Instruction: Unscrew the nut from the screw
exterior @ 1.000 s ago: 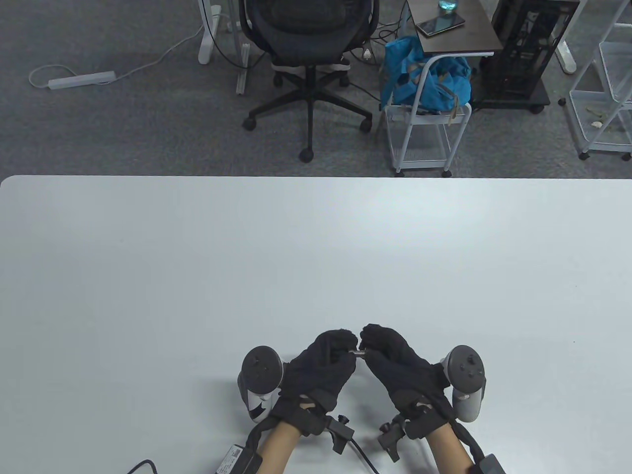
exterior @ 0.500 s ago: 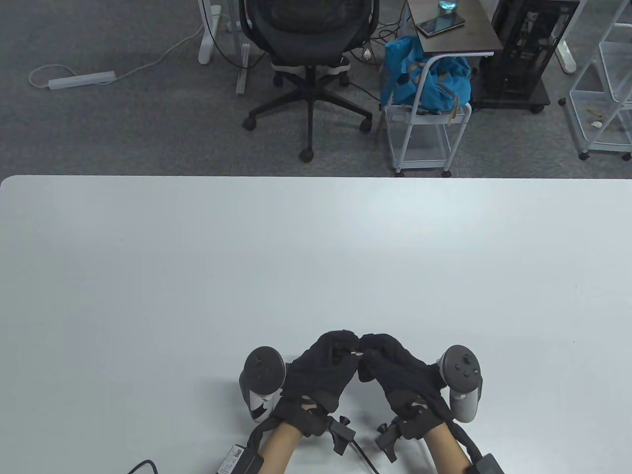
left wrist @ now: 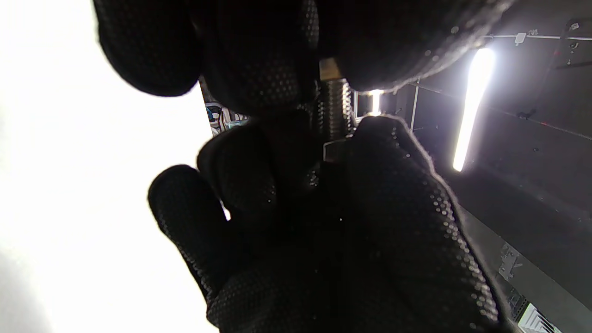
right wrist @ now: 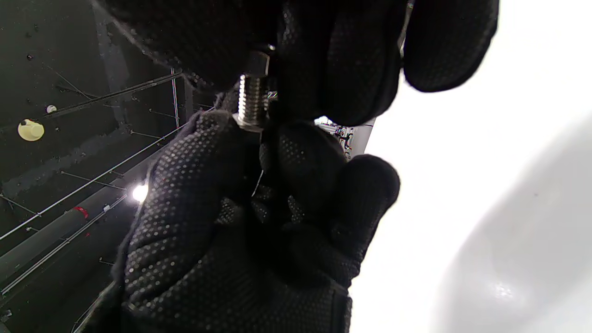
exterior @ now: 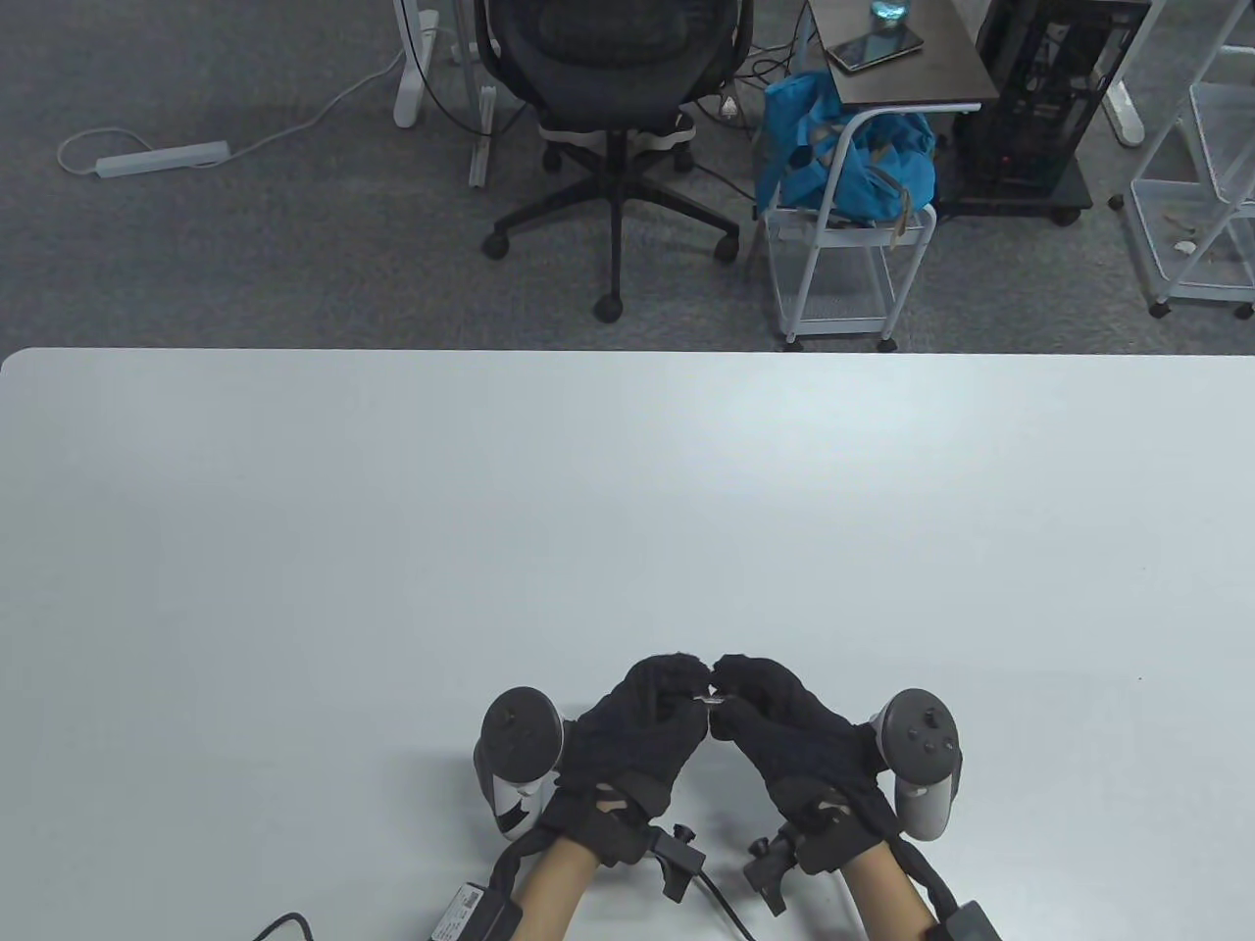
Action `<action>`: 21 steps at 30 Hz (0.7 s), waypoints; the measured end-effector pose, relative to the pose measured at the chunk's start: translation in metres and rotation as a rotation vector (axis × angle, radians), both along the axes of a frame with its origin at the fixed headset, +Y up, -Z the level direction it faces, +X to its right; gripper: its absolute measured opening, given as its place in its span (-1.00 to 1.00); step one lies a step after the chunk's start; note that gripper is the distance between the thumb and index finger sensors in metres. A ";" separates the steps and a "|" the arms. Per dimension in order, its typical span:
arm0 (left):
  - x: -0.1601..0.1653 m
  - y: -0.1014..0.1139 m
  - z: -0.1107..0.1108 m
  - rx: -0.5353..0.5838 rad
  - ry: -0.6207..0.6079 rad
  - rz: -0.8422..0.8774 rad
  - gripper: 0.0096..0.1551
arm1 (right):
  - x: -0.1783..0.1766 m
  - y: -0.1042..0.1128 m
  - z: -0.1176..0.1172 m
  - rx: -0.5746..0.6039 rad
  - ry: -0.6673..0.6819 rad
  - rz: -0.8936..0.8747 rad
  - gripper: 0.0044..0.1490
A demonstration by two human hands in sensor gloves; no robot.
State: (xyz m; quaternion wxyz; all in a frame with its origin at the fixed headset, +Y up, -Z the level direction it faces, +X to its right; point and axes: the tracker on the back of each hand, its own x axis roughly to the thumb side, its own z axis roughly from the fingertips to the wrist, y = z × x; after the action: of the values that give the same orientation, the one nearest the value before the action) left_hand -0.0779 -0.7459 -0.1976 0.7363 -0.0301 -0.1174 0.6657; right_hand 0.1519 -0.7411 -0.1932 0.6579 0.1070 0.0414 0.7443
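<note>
Unscrewing in progress
Hands have closed in since a second ago; left hand (exterior: pixel 642 720) and right hand (exterior: pixel 784 725) pinch the screw (exterior: pixel 708 699) ends, nut hidden.

1. Left hand (left wrist: pixel 259 55) hangs in from the top edge, its dark gloved fingers (left wrist: pixel 263 60) curled around the top end of the screw (left wrist: pixel 334 108).
2. The screw stands upright in the view, with bare thread showing between the two hands.
3. Right hand (left wrist: pixel 333 231) comes up from the bottom; its thumb and fingers pinch the nut (left wrist: pixel 334 150) at the screw's lower end.
4. A bright white table (left wrist: pixel 69 185) fills the left side.
5. A lit tube lamp (left wrist: pixel 471 106) glows at the right against a dark background.
</note>
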 end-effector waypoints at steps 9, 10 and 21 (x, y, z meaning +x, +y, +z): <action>0.000 0.000 0.000 -0.016 0.000 0.005 -0.48 | 0.000 0.001 0.000 0.019 0.010 -0.002 -0.36; 0.000 0.000 0.000 -0.017 0.001 0.007 -0.48 | 0.000 0.001 -0.001 0.020 0.012 -0.001 -0.37; 0.000 0.001 -0.001 0.004 -0.005 0.011 -0.48 | 0.005 -0.015 -0.002 -0.130 -0.018 -0.017 -0.14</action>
State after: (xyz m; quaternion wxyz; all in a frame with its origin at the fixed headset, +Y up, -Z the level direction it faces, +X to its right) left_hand -0.0779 -0.7454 -0.1987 0.7325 -0.0299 -0.1208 0.6693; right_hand 0.1566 -0.7565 -0.1955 0.6703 0.0578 0.0831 0.7352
